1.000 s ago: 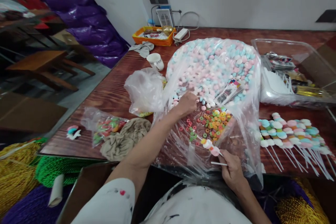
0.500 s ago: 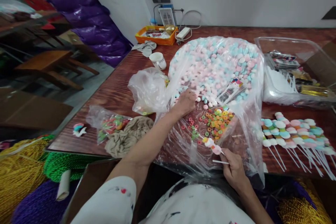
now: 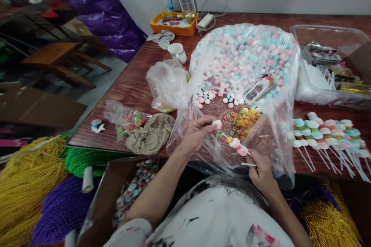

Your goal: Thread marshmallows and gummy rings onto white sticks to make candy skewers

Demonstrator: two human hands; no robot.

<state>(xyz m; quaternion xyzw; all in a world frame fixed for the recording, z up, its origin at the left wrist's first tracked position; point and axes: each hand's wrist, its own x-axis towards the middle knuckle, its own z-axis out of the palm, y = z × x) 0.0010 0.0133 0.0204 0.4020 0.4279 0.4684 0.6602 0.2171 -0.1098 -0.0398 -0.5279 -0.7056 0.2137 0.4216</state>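
Between its thumb and fingers my left hand (image 3: 197, 133) pinches a pale pink marshmallow (image 3: 216, 124), just beyond the tip of a skewer. My right hand (image 3: 261, 168) grips that white stick, which carries several pieces (image 3: 237, 146) in pink, white, orange and yellow; a second white stick (image 3: 248, 164) pokes out from the same hand. Beyond the hands, a large clear plastic bag (image 3: 278, 123) lies open over the table with many pink, blue and white marshmallows (image 3: 237, 54). Colourful ring-shaped pieces (image 3: 243, 121) are heaped on the plastic.
Finished-looking marshmallow skewers (image 3: 327, 133) lie at the right, below a clear bin (image 3: 313, 96). Printed cards (image 3: 259, 88) rest on the bag. At the left are a cloth (image 3: 150, 134), small plastic bags (image 3: 168, 85), a white cup (image 3: 177, 53) and an orange tray (image 3: 174, 29).
My left hand has come back from the marshmallow pile toward the skewer, now with a pink marshmallow showing in its fingers. My right hand still holds the skewer. The view has shifted slightly.
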